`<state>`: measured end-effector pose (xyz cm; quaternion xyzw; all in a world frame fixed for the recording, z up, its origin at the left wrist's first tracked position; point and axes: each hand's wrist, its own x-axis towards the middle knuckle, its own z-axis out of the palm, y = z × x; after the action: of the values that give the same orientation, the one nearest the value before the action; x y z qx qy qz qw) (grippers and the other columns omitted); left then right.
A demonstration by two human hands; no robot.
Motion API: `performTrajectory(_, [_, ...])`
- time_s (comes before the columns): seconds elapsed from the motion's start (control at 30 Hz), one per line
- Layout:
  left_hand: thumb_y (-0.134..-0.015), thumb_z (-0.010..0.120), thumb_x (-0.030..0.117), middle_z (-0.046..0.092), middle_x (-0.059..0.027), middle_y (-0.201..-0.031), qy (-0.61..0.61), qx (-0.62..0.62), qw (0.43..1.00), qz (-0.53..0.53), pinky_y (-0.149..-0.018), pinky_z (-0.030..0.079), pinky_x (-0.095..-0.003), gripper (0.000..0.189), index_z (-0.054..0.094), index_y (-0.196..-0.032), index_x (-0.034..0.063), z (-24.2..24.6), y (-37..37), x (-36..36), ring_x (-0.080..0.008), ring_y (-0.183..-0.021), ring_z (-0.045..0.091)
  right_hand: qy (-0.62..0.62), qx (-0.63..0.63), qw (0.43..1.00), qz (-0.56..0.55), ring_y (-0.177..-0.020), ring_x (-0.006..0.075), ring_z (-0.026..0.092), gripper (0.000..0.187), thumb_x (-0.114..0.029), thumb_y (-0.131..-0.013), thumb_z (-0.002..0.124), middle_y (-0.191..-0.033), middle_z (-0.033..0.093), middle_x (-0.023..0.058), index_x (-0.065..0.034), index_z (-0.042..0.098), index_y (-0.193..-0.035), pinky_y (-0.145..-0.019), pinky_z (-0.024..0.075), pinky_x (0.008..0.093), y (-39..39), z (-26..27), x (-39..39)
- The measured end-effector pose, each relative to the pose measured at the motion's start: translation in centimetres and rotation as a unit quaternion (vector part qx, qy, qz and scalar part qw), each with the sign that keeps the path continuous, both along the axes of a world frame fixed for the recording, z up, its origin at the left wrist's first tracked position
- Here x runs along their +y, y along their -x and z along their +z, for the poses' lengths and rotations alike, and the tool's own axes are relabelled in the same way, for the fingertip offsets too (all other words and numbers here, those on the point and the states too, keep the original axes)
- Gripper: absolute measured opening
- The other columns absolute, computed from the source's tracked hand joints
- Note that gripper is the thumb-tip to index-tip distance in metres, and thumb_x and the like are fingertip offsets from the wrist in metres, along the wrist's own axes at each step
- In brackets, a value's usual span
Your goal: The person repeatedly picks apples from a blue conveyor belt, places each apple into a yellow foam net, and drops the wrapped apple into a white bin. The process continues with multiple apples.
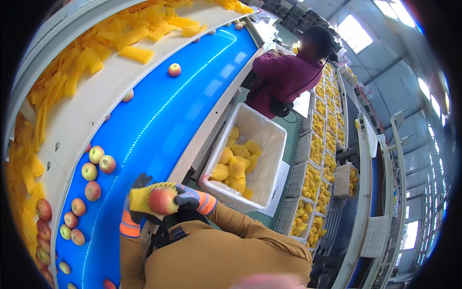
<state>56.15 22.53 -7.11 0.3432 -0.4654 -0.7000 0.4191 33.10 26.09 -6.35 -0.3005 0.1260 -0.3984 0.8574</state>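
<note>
Over the near edge of the blue conveyor belt point(158, 141), a red-and-yellow apple point(163, 201) sits partly inside a yellow foam net sleeve point(140, 199). My right hand point(187, 198), in a grey glove with an orange cuff, grips the apple from its right side. On the left, my left hand point(135, 213), gloved alike, holds the sleeve; part of it is hidden behind the net. Loose apples point(92, 190) lie on the belt to the left of my hands. A white foam box point(279, 144) holding several netted apples point(236, 168) stands right of the belt.
Yellow foam sleeves point(135, 38) are heaped on the pale shelf point(104, 94) beyond the belt, with more apples point(43, 210) at its lower end. A co-worker in a purple top point(288, 77) stands farther up the belt. Crates of netted apples point(310, 184) line the floor at right.
</note>
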Motion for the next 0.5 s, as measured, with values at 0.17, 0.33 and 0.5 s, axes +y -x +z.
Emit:
performTrajectory(0.17, [-0.092,0.069,0.021,0.058,-0.0102,-0.137,0.173,-0.175,0.947,-0.207,-0.104,0.047,-0.0374,0.059,0.046,-0.144,0.0042,0.0,0.4,2.7,-0.0215,-0.122,0.058,0.014,-0.020,0.997,0.076,-0.133,0.0260,0.049,0.106,-0.050,-0.069,0.087,-0.147,0.047,0.0162,0.0029,0.039,-0.147,-0.113,0.0366,0.0402,1.3,-2.7,1.1])
performTrajectory(0.33, [-0.093,0.068,0.028,0.057,-0.0128,-0.138,-0.107,0.027,0.960,-0.258,-0.104,0.047,-0.0369,0.061,0.047,-0.142,-0.0006,-0.3,0.2,4.0,-0.0223,-0.123,0.057,0.027,-0.023,0.992,0.119,-0.137,0.0292,0.044,0.119,-0.062,-0.062,0.086,-0.149,0.045,0.0184,0.0059,0.038,-0.147,-0.116,0.0319,0.0440,2.3,-4.5,1.8])
performTrajectory(0.5, [-0.085,0.074,0.045,0.057,-0.0137,-0.136,-0.219,0.106,0.934,-0.262,-0.105,0.046,-0.0373,0.083,0.042,-0.145,-0.0026,-2.0,-0.1,4.7,-0.0240,-0.124,0.056,0.071,-0.059,0.984,0.154,-0.140,0.0300,0.040,0.127,-0.067,-0.056,0.087,-0.152,0.041,0.0194,0.0082,0.039,-0.146,-0.118,0.0273,0.0444,1.6,-3.8,2.0])
